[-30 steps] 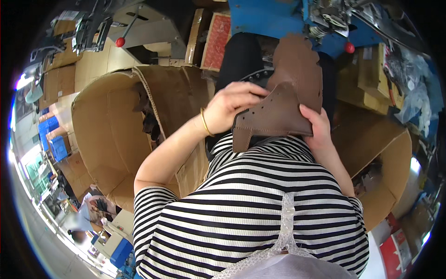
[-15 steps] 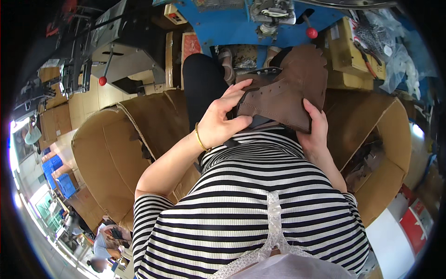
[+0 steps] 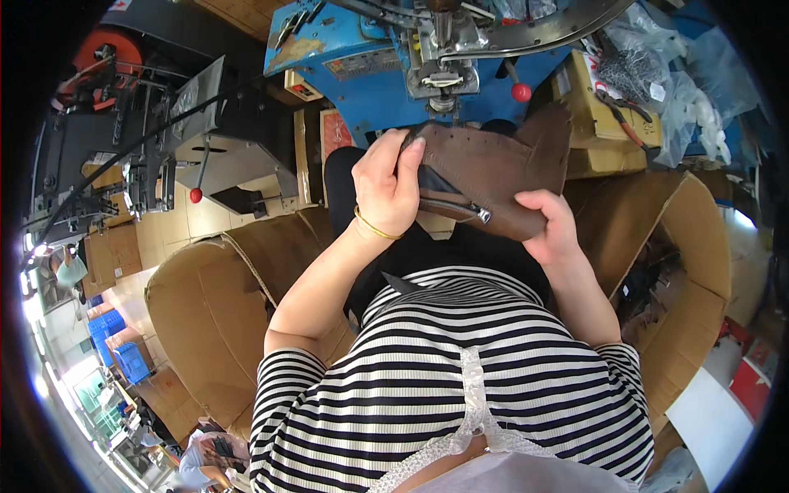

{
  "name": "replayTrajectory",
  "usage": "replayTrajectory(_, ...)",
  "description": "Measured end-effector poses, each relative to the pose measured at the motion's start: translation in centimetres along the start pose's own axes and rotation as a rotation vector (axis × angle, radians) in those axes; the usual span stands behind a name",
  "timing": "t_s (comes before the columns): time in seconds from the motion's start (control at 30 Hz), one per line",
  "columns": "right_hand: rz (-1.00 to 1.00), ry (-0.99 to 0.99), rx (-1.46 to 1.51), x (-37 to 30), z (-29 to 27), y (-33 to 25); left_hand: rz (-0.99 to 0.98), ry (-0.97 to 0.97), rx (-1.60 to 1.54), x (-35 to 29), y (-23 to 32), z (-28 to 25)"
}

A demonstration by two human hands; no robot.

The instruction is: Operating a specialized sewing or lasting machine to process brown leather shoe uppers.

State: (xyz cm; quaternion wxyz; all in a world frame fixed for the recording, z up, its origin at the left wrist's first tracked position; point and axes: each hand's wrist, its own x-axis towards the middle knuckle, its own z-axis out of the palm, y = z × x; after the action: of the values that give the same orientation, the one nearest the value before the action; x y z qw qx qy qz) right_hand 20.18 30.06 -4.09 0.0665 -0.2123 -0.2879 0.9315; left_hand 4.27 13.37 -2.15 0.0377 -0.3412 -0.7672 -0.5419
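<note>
A brown leather boot upper (image 3: 493, 168) is held up in front of me, between my lap and the blue machine (image 3: 353, 70). It has a row of small holes along its far edge and a dark zipper (image 3: 454, 201) with a metal pull on the near side. My left hand (image 3: 386, 182) pinches its left end, thumb on top and the other fingers behind. At the lower right corner my right hand (image 3: 549, 228) grips it, thumb on the leather, remaining fingers underneath. The machine's metal working head (image 3: 444, 80) stands just beyond the upper.
Large open cardboard boxes stand on both sides, the left box (image 3: 205, 300) and the right box (image 3: 699, 271), which holds dark pieces. Pliers (image 3: 625, 115) and plastic bags lie on a carton at far right. Red-knobbed levers stick out, one (image 3: 521, 92) near the upper. Another person (image 3: 205, 464) sits at lower left.
The boot upper has been lifted away from my lap toward the machine and turned so its zipper shows. My left hand has shifted to its left end. The view has tilted up slightly.
</note>
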Motion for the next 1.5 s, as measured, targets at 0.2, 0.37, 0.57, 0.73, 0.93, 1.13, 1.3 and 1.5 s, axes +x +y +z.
replayTrajectory(0.2, -0.120, -0.145, 0.233, 2.8, 0.8, -2.6, -0.024, 0.073, 0.046, 5.0, 0.7, 1.2)
replayTrajectory(0.37, 0.027, -0.007, 0.392, 4.9, 1.4, -3.0, -0.099, 0.111, -0.018, 7.2, -0.3, 1.7)
replayTrajectory(0.57, 0.013, -0.064, 0.401, 5.6, 1.7, -3.4, -0.238, -0.017, 0.283, 9.0, 0.7, 1.5)
replayTrajectory(0.73, 0.040, -0.078, 0.420, 4.2, 3.3, -2.7, -0.277, -0.108, 0.301, 10.8, -0.8, 0.8)
replayTrajectory(0.93, 0.006, 0.014, 0.232, 3.3, 5.5, -3.2, -0.466, -0.210, 0.055, 11.4, -2.3, 0.8)
replayTrajectory(1.13, -0.005, -0.050, 0.399, 4.3, 4.4, -3.4, -0.350, -0.168, 0.322, 11.9, -1.0, 1.1)
replayTrajectory(1.3, 0.029, 0.041, 0.368, 3.6, 5.0, -2.6, -0.431, -0.179, 0.156, 11.1, -1.7, 0.9)
replayTrajectory(1.5, 0.037, -0.011, 0.371, 3.7, 4.1, -2.9, -0.426, -0.172, 0.131, 10.9, -1.7, 0.9)
